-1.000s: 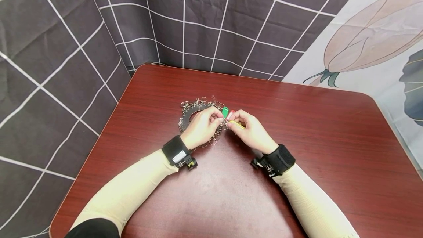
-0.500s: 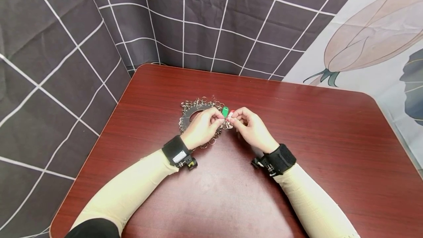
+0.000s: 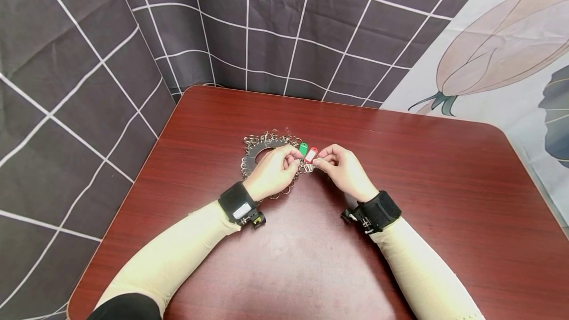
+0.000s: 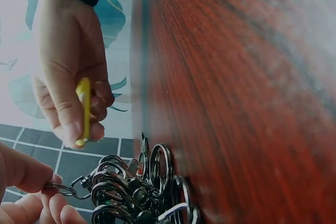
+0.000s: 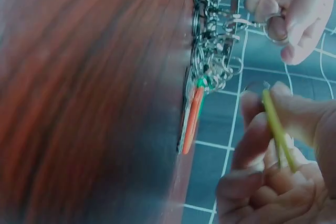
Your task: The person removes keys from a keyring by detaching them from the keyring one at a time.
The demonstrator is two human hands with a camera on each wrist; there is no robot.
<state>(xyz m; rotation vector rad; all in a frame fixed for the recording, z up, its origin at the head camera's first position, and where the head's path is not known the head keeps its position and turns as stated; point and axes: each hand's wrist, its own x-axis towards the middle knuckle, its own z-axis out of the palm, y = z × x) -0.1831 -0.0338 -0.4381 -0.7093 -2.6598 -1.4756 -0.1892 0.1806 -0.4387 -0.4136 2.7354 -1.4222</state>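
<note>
Spanning most of the head view, the red-brown table (image 3: 400, 201) carries everything here, with a dark grid-patterned curtain (image 3: 89, 88) hanging behind its far and left edges and a pale flower-print cloth (image 3: 502, 53) behind the far right corner. Both forearms wear cream sleeves and black wrist straps.

Toward the far edge, a little left of the middle, lies a heap of metal key rings and clasps (image 3: 262, 149), spread in a rough circle — probably kept close so that single pieces can be drawn from it. At its right rim rest 2 plastic key tags, a green tag (image 3: 303, 149) and a red tag (image 3: 310, 154), side by side and touching the heap; the right wrist view shows them lying flat on the table.

The left hand (image 3: 272, 172) sits over the near right part of the heap, fingers curled, pinching 1 ring (image 5: 273, 27) between thumb and fingertips. A short run of linked clasps trails from that ring back into the heap, so the pinch seems meant to steady it.

The right hand (image 3: 344, 169) is just beside, its fingertips facing the left hand's. It grips a thin yellow tag (image 4: 84, 111) edge-on between thumb and forefinger — raised off the table, its end near the pinched ring, though I cannot tell whether they touch.
</note>
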